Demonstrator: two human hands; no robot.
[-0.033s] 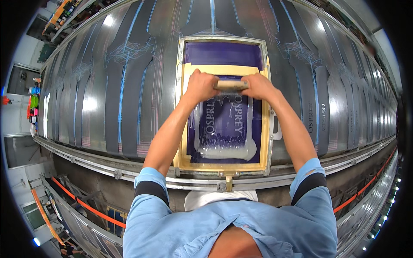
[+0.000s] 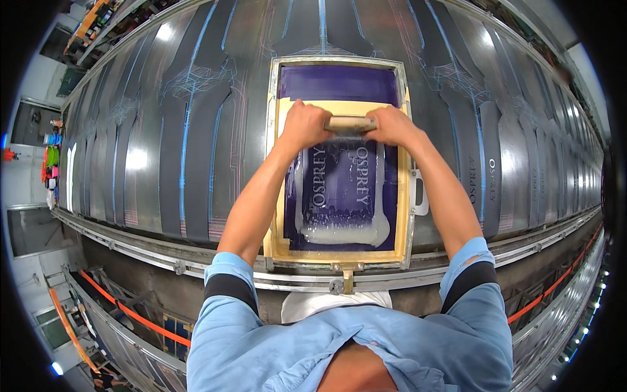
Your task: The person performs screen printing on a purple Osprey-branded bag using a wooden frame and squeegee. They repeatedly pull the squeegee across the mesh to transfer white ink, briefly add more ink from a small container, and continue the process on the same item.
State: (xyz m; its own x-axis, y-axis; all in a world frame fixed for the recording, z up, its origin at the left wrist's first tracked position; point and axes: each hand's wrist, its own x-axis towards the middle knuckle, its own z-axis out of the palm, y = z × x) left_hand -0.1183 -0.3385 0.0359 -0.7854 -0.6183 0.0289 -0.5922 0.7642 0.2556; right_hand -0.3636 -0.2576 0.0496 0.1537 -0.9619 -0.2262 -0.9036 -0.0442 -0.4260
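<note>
A screen printing frame (image 2: 406, 215) lies on the long table, with purple mesh and yellow tape along its inner edges. Across the far part of the mesh is a squeegee (image 2: 351, 123) with a pale wooden handle. My left hand (image 2: 305, 125) is closed round its left end, and my right hand (image 2: 390, 125) round its right end. The blade is largely hidden beneath the handle. Two columns of lettering show in the mesh on the near side of it. Pale, glossy ink (image 2: 346, 233) lies in a thick band along the near end and up both sides.
Dark fabric pieces (image 2: 175, 157) with blue and pink lines lie across the grey table (image 2: 225, 130). At right, one dark piece (image 2: 490, 140) bears pale lettering. A metal rail (image 2: 196, 269) runs along the near edge, beneath a bracket (image 2: 348, 281) on the frame. Coloured containers (image 2: 52, 157) stand far left.
Both hands and the squeegee have shifted very slightly toward the far end of the frame. My grip looks the same.
</note>
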